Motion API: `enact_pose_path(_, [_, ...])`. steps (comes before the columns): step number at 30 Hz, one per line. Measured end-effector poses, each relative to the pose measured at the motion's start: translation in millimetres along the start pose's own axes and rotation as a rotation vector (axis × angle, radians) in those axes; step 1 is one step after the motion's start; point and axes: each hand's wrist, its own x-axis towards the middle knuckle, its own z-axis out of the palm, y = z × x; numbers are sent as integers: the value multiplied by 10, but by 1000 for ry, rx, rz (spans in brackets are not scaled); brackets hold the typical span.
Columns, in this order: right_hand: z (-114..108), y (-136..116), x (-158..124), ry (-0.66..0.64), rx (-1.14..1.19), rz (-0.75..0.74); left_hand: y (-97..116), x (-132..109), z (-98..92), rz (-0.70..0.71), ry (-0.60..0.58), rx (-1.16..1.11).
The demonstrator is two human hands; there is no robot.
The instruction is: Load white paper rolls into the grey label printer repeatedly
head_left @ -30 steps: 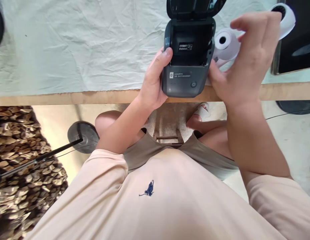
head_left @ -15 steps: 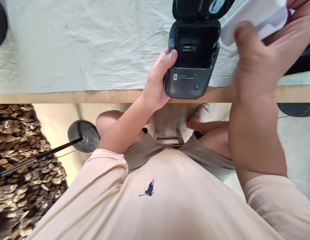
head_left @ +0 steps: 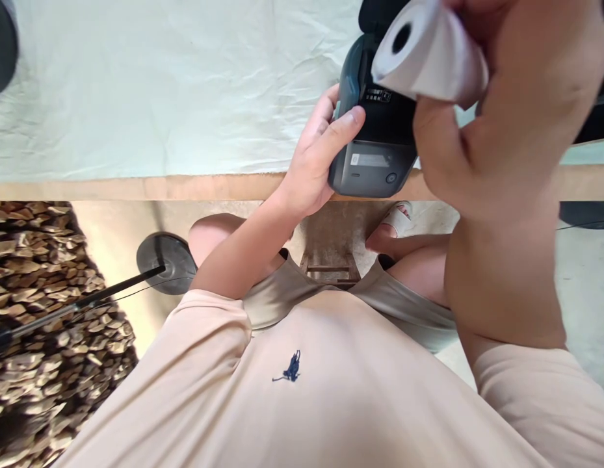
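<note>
A: Between the left thumb and the fingers behind it, what sits there?

B: A small dark grey printer [head_left: 374,162]; the left hand [head_left: 314,156] is closed round its left side, thumb pressed flat on the front face, the other fingers curled mostly out of sight behind the body; its base lies at the table edge [head_left: 136,188], just below the thumb tip.

A: And the right hand [head_left: 501,110]?

B: Closed on a white paper roll [head_left: 428,55]; the thumb passes under it and the fingers wrap over the top, so the grip is tight; the dark core hole faces away from the palm, toward the left hand.

A: Where is the roll against the printer?

B: Directly over the printer's upper part, just beyond the left thumb tip; it hides most of the opening; whether paper and casing touch, I cannot tell.

A: Anything else about?

B: A pale creased cloth [head_left: 160,84] covers the table beyond the left knuckles; a dark round object [head_left: 2,45] sits far out to that side, at the corner; below the wrists, a black round stand base [head_left: 166,255] rests on the floor, a rod running from it.
</note>
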Motion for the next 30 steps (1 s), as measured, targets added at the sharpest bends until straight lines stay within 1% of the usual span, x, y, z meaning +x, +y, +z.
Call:
enact_pose_path(1, [-16,-10,-5,-54,-108,-65,0,-11,15,-8,13,2])
enact_pose_path(3, [-45,-1,-8,-118,-329,-158,5,-26,43,-7,27,0])
enact_pose_path(5, [-51,40,-2,-142,-458,-181,10,-28,57,0,38,0])
enact_pose_path(8, [-12,115,17,-166,-460,-175,11,-10,39,-5,53,36])
enact_pose_path(10, [30,140,24,-148,-455,-173,9,6,13,-13,41,61])
enact_pose_path(12, [67,135,17,-100,-447,-166,14,18,-7,11,-5,59])
enact_pose_path(15, [102,109,-14,-52,-443,-169,33,21,-18,60,-113,27])
enact_pose_path(17, [111,109,-33,-57,-435,-206,48,18,-22,67,-150,5])
enact_pose_path(21, [109,153,-35,-97,-372,-336,63,26,-47,74,-109,19])
enact_pose_path(23, [110,168,-25,-48,-314,-345,64,36,-63,84,-107,44])
enact_pose_path(25, [121,174,-14,57,-268,-298,62,45,-75,95,-135,85])
enact_pose_path(28, [160,176,11,303,-146,-142,55,56,-92,99,-184,164])
enact_pose_path(29, [177,176,25,359,-60,-74,50,61,-101,100,-197,178])
enact_pose_path(30, [193,175,42,390,44,-17,43,67,-111,105,-208,183])
